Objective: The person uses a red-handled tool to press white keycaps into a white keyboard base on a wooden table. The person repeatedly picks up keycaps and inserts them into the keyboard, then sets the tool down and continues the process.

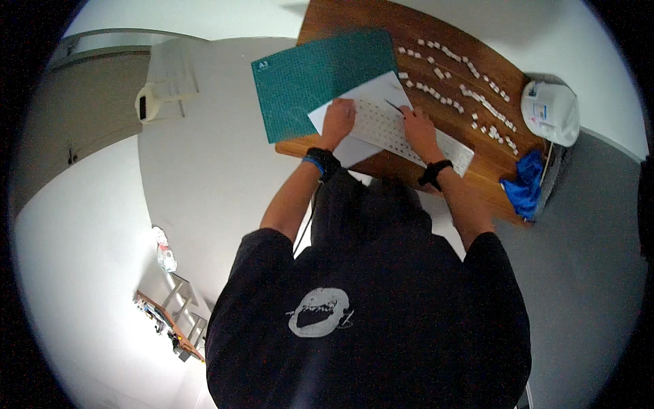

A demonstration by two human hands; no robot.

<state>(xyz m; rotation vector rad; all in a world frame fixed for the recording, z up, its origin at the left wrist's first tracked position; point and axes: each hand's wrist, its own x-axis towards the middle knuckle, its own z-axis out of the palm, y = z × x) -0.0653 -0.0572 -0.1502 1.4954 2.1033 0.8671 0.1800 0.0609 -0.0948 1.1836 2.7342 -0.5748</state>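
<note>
Both of the person's bare forearms reach forward and up from the short sleeves of a dark shirt, converging slightly toward each other. The left hand (338, 118) lies palm down, fingers loosely curled and pointing away from the body, knuckles uppermost. A dark band with a blue edge circles the left wrist (321, 161). The right hand (417, 129) also faces palm down, a little farther out to the side, its fingers drawn together in a pinch around a thin dark tool that slants up to the left. A black band wraps the right wrist (435, 172). The two hands sit near one another without touching, elbows bent and held out from the torso.
</note>
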